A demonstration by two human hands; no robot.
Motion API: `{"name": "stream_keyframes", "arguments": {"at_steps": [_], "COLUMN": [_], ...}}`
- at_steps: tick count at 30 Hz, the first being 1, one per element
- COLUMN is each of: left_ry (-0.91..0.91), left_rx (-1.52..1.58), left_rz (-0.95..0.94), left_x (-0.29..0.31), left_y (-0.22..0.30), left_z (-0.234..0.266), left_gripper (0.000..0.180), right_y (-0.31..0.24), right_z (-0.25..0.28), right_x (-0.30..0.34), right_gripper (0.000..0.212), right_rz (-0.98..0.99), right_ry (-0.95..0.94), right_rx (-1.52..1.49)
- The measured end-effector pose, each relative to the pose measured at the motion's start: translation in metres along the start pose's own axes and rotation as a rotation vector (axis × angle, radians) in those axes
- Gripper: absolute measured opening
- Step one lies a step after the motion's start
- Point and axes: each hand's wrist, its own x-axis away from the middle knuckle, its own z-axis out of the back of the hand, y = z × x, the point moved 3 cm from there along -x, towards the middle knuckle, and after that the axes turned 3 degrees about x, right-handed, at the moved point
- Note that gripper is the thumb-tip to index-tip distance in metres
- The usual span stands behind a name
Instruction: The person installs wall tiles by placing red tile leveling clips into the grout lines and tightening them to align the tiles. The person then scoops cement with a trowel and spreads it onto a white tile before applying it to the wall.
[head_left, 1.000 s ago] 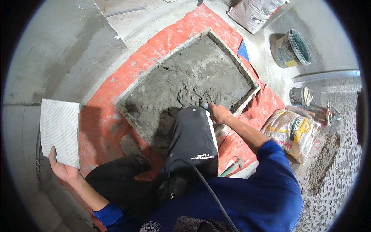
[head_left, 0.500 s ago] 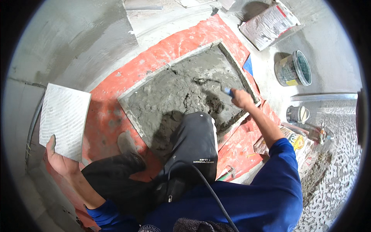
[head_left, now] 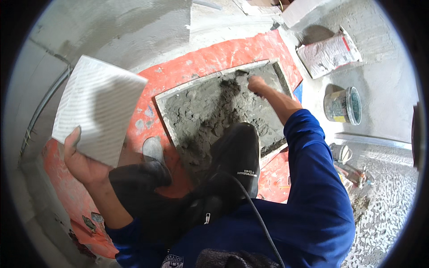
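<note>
My left hand (head_left: 85, 163) grips a white tile (head_left: 100, 107) by its lower edge, thumb on the ridged face. The tile is held up at the left, tilted. My right hand (head_left: 258, 85) is closed around a trowel; its handle is mostly hidden by the fingers. The dark trowel blade (head_left: 241, 73) is at the far side of a shallow mixing tray (head_left: 210, 77), at the wet grey mortar (head_left: 196, 118). Lumpy mortar covers much of the tray, with a darker furrow running from near the blade toward my knee, which hides the near part.
A red plastic sheet (head_left: 192, 56) lies under the tray. At the right stand a bucket (head_left: 337, 106), a smaller pail (head_left: 342, 153) and a paper sack (head_left: 328, 53). My shoe (head_left: 153, 149) is left of the tray. A cable (head_left: 257, 221) hangs across my body.
My right hand has moved the trowel to the tray's far side, leaving a darker furrow in the mortar. The tile in my left hand has risen and shifted right. The whole view has shifted.
</note>
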Motion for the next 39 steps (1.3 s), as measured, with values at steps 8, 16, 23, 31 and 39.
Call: {"name": "stream_keyframes", "arguments": {"at_steps": [8,16,23,31,39], "left_ry": [0.024,0.068,-0.100,0.100,0.239], "left_rx": [0.076,0.051,0.155,-0.015,-0.115], "left_rz": [-0.071,-0.023,0.006,-0.170,-0.271], "left_x": [-0.024,-0.041,-0.023,0.009,0.036], "left_y": [0.001,-0.022,-0.015,-0.009,-0.001], "left_z": [-0.006,-0.015,-0.011,-0.015,-0.011], "left_gripper": [0.038,0.037,0.044,0.043,0.047], "right_y": [-0.156,-0.128,0.024,-0.023,-0.102], "right_z": [-0.056,-0.085,-0.019,-0.022,-0.088], "right_x": [0.094,0.118,0.089,0.034,0.005], "right_gripper": [0.026,0.040,0.044,0.037,0.032], "right_rz": [0.255,0.427,0.266,0.519,0.659], "right_ry": [-0.224,-0.172,0.094,0.122,-0.081], "right_rx": [0.192,0.121,0.129,0.263,0.110]}}
